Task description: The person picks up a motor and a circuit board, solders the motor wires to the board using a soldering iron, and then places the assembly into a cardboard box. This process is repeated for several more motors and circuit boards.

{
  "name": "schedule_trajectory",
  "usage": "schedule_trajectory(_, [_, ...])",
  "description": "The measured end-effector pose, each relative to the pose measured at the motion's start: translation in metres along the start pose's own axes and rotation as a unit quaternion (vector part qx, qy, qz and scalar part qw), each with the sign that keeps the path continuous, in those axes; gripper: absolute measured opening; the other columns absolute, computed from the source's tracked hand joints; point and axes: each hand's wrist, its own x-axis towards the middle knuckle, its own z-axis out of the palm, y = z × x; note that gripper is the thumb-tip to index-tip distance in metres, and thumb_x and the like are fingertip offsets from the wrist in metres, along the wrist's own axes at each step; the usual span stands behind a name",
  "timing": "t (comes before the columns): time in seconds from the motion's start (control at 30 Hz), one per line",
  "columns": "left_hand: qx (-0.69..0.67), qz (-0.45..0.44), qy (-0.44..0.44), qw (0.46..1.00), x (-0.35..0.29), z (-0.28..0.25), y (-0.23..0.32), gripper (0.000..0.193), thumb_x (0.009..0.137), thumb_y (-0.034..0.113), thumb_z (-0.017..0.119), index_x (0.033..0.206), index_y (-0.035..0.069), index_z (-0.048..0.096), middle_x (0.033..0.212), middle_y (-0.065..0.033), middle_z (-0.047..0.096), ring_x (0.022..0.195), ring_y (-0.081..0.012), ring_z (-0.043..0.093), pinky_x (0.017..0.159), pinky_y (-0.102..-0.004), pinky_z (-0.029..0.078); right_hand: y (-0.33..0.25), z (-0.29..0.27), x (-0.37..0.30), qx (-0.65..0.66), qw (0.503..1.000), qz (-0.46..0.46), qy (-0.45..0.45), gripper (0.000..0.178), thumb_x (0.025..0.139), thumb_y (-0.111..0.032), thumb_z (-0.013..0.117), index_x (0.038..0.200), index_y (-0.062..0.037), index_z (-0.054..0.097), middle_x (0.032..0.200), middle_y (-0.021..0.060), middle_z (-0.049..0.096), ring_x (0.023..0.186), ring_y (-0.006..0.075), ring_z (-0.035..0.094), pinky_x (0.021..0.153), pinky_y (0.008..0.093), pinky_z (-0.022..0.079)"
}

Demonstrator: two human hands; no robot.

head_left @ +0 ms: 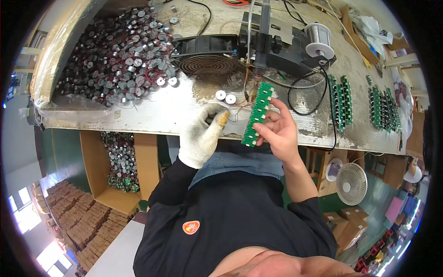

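Observation:
My right hand [280, 133], bare, grips a long green circuit board strip [258, 114] near its lower end, thumb on top. The strip stands tilted, with small pale parts along it, and its upper end is close to the tip of a soldering machine [272, 44]. To the left, my left hand [204, 134] wears a white glove with a stained fingertip. Its thumb and forefinger are pinched on thin wires [236, 117]. Just beyond these fingers, two small round motors [226, 97] rest on the worn white table.
A heap of small wired motors [134, 55] fills the far left in an open box. A black fan [206, 53] lies beside the machine, with a solder wire spool [319, 40] to its right. More green boards [341, 102] line the right. A carton [122, 166] stands below the table's edge.

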Motion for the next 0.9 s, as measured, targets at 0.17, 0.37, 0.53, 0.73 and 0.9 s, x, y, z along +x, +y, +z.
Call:
schedule_trajectory(0.17, [0.054,0.049,-0.019,0.997,0.000,0.013,0.005,0.016,0.088,0.014,0.064,0.093,-0.001,0.064,0.074,-0.0055,0.061,0.066,-0.0101,0.056,0.062,-0.0251,0.046,-0.002,-0.001,0.001,0.004,1.000,-0.011,-0.025,0.066,0.082,0.010,0.061,0.138,0.0004,0.029,0.102,0.0148,0.059,0.073,0.0143,0.063,0.050,0.0224,0.052])
schedule_trajectory(0.37, [0.018,0.018,-0.045,0.999,0.002,0.026,0.008,0.013,0.087,0.010,0.063,0.091,-0.002,0.064,0.076,-0.0060,0.062,0.068,-0.0094,0.057,0.063,-0.0248,0.047,0.000,-0.002,0.000,0.027,0.999,0.009,-0.034,0.068,0.082,0.009,0.062,0.140,-0.0030,0.028,0.103,0.0132,0.057,0.075,0.0123,0.061,0.055,0.0223,0.051])
schedule_trajectory(0.53, [-0.080,-0.080,-0.041,0.993,0.003,0.028,0.011,0.012,0.087,0.009,0.063,0.088,-0.003,0.063,0.076,-0.0054,0.062,0.069,-0.0079,0.057,0.062,-0.0231,0.046,-0.001,-0.002,0.001,0.025,0.999,0.002,-0.033,0.068,0.083,0.009,0.062,0.140,-0.0035,0.027,0.104,0.0128,0.057,0.074,0.0116,0.061,0.056,0.0222,0.051])
schedule_trajectory(0.73, [-0.072,-0.078,-0.039,0.994,0.007,0.027,-0.003,0.012,0.085,0.009,0.064,0.086,-0.003,0.062,0.078,-0.0060,0.060,0.072,-0.0112,0.056,0.065,-0.0263,0.045,-0.001,-0.001,0.003,0.027,0.999,-0.008,-0.031,0.068,0.083,0.009,0.062,0.140,-0.0036,0.027,0.103,0.0126,0.057,0.073,0.0112,0.060,0.057,0.0222,0.052])
schedule_trajectory(0.9, [-0.102,-0.104,-0.034,0.989,0.010,0.027,-0.004,0.013,0.083,0.010,0.065,0.085,-0.002,0.063,0.080,-0.0075,0.058,0.075,-0.0143,0.056,0.067,-0.0286,0.045,0.000,0.001,0.005,0.025,0.999,-0.024,-0.021,0.068,0.083,0.008,0.062,0.140,-0.0037,0.027,0.103,0.0121,0.056,0.073,0.0112,0.060,0.057,0.0222,0.052])
